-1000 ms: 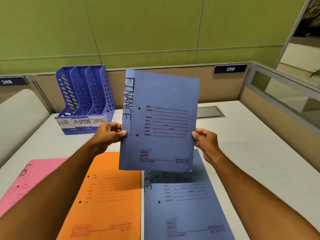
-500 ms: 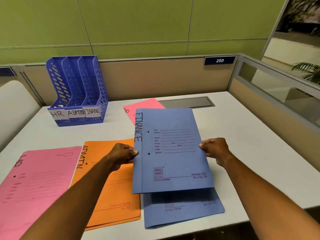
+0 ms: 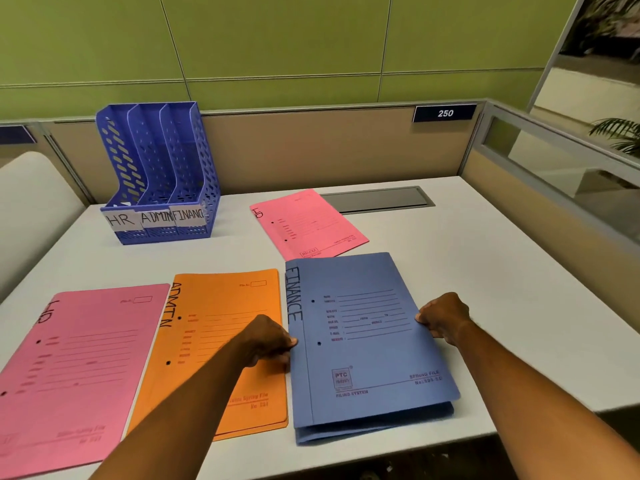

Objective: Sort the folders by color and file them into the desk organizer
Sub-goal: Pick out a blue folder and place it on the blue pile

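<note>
A blue folder marked FINANCE [image 3: 363, 341] lies on top of a second blue folder [image 3: 374, 427] at the desk's front. My left hand [image 3: 268, 341] pinches its spine edge and my right hand [image 3: 441, 318] pinches its right edge. An orange ADMIN folder [image 3: 214, 327] lies to the left, partly under my left forearm. A pink HR folder [image 3: 72, 368] lies at the far left, another pink HR folder [image 3: 308, 223] further back. The blue desk organizer [image 3: 157, 171] stands at the back left with slots labelled HR, ADMIN and FINANCE, and nothing shows in them.
The white desk [image 3: 485, 271] ends close in front of me and has a grey cable hatch [image 3: 377, 199] at the back. A beige partition with a "250" plate [image 3: 445, 113] runs behind, and a glass divider [image 3: 554, 157] on the right.
The blue FINANCE folder, held upright in both hands a second ago, came down flat onto the other blue folder. The view tilted and now takes in more of the desk.
</note>
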Demonstrator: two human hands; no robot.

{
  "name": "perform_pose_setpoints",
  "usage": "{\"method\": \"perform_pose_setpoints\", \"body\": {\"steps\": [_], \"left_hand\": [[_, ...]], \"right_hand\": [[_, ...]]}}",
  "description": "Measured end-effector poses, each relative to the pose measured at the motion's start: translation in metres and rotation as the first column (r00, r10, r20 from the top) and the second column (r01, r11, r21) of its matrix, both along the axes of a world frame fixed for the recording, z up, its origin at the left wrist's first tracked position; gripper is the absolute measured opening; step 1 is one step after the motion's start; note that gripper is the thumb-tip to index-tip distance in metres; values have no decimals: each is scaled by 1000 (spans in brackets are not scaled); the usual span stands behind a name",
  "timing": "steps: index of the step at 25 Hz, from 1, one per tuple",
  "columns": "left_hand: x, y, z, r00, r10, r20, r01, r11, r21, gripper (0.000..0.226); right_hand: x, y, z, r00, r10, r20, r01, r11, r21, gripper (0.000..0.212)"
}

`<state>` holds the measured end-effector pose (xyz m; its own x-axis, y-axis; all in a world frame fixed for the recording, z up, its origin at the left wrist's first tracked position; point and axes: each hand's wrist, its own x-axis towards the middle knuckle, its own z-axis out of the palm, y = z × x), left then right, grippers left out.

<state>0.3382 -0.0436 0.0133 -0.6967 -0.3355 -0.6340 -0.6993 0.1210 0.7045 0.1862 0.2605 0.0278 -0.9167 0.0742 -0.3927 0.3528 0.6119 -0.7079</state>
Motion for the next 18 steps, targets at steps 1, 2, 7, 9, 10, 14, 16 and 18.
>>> {"method": "perform_pose_setpoints", "body": {"steps": [1,2,7,9,10,14,16,18], "left_hand": [[1,2,0,1000,-17,22,17,1000,8,18],[2,4,1,999,-26,39,26,999,20,20],[2,3,6,998,6,58,-8,1000,28,24],[1,0,8,999,21,38,-21,1000,4,24],[0,-2,8,999,38,16,-37,999,-10,24],[-4,-13,8,987,85,-135,-99,990,-101,32],[-4,-17,9,976,60,-208,-102,975,-196,42],[-4,-21,9,976,-25,-214,-60,924,-379,67]], "right_hand": [[0,-1,-2,1000,1,-1,-1,999,45,23],[1,-1,-3,1000,1,-4,-1,997,82,23],[6,-9,-7,1000,6,11,-8,980,198,18],[9,-13,-6,1000,-2,6,0,981,194,17],[10,-14,-5,1000,-2,-5,3,982,189,16],[10,-24,0,997,0,-81,12,988,156,28],[11,-32,4,992,33,-120,-13,987,161,37],[16,-43,8,978,129,-164,-94,975,203,33]]}}
